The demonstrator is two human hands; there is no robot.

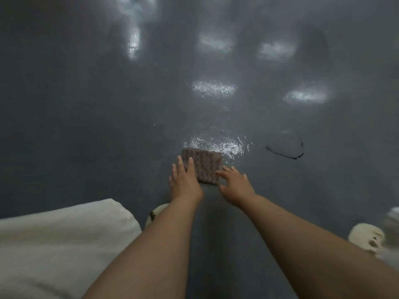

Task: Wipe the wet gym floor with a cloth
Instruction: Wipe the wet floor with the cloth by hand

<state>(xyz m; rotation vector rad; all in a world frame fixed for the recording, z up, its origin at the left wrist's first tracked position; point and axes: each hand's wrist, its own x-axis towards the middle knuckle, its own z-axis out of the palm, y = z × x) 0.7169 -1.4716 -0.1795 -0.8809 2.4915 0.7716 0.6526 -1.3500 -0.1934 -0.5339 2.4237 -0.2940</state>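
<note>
Brown ribbed cloth (203, 165) flat on the dark grey floor (75, 115) at the near edge of a glistening wet patch (218, 144), left hand (183, 178) pressing its left side with straight spread fingers (179, 164), right hand (234, 183) fingers spread at its right corner.

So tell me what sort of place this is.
Probably an indoor gym or sports hall, though nothing here is certain. The seamless dark grey rubbery floor mirrors rows of ceiling lights, a glistening wet patch lies on it, and both hands press a brown ribbed cloth beside that patch.
</note>
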